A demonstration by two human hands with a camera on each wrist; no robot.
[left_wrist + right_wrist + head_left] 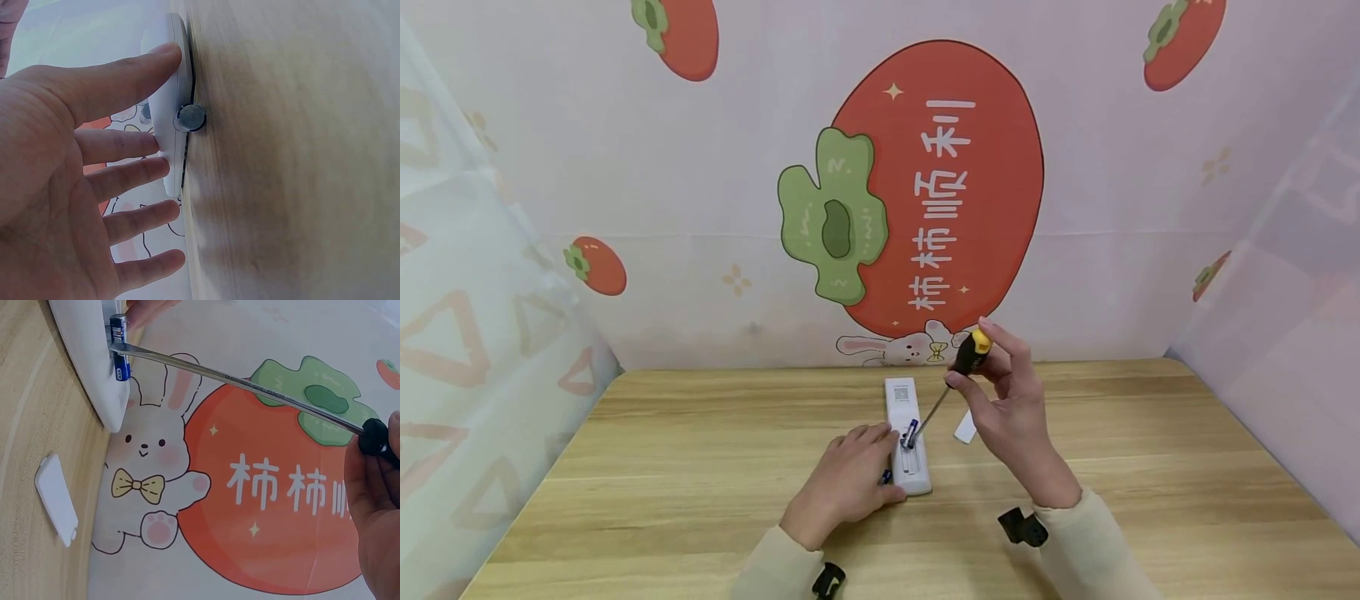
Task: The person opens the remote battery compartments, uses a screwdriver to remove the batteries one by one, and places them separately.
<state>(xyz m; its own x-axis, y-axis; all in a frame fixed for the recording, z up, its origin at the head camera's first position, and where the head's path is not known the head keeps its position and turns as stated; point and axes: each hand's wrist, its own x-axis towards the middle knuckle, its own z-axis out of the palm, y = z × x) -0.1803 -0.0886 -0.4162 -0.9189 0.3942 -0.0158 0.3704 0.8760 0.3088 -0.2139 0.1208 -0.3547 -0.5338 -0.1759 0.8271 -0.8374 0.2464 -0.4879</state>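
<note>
A white remote control lies on the table with its battery compartment facing up. My left hand rests against its left side, fingers nearly straight and thumb touching its near end. My right hand holds a screwdriver by its black and yellow handle. The metal shaft slants down to the compartment, where its tip meets a blue battery. That battery is tilted, one end raised out of the compartment. Another battery lies on the table beside the remote, partly behind my left hand in the head view.
A white battery cover lies on the wooden table to the right of the remote, partly hidden by my right hand in the head view. Behind the table hangs a printed cloth, with cloth panels at both sides.
</note>
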